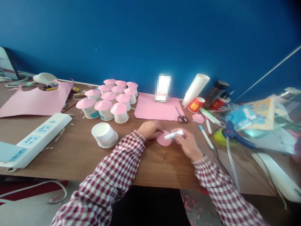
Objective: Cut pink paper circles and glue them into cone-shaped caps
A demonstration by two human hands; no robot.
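Note:
My right hand grips a small white tube with a blue end, which looks like a glue stick, slanted over a pink paper circle. The circle lies flat on the wooden table. At its left edge, my left hand has its fingers curled together, holding the paper down; the fingertips are partly hidden. Left of that hand, a white paper cup stands upside down on a round white piece. Behind it are several paper cups topped with shallow pink paper cones.
Scissors lie on stacked pink sheets, beside small pink discs. A phone leans on the wall. Right are stacked cups, markers and a blue glue gun; left, a power strip and cut pink paper.

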